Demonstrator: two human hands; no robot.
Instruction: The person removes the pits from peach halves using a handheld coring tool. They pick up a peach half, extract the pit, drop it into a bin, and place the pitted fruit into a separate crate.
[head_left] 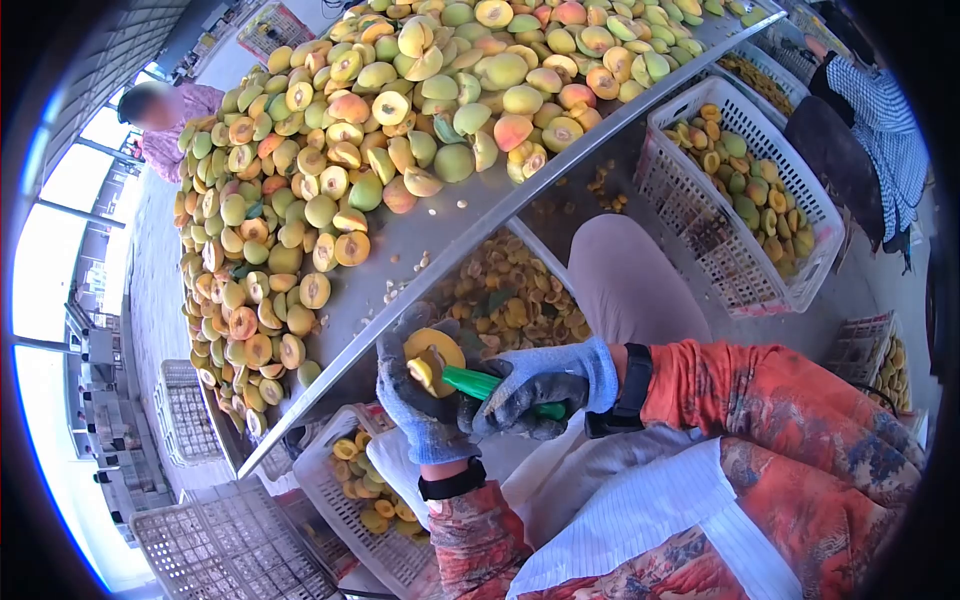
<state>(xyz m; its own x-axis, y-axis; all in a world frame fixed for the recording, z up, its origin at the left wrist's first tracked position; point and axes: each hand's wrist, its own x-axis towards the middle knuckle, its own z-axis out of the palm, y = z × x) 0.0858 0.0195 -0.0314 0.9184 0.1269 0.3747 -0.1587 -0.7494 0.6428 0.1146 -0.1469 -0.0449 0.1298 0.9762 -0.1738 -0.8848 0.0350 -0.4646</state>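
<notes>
My left hand (425,415), in a blue and dark grey glove, is closed around a yellow peach half (437,350), cut face showing. A smaller piece of yellow flesh stands out at the cut's middle. My right hand (530,390), gloved alike, grips a green-handled tool (472,381) whose front end meets the peach; its working tip is hidden. Both hands are over my lap, near the edge of a metal table (400,240) heaped with halved and whole peaches (340,130). Beneath the hands' far side lies a pile of pits and scraps (515,300).
A white crate (690,215) of peach halves stands at the right, another crate (345,490) below the table's near end. Stacked crates (235,540) are at lower left. One person (165,115) is behind the table; another person's checkered sleeve (880,130) shows at upper right.
</notes>
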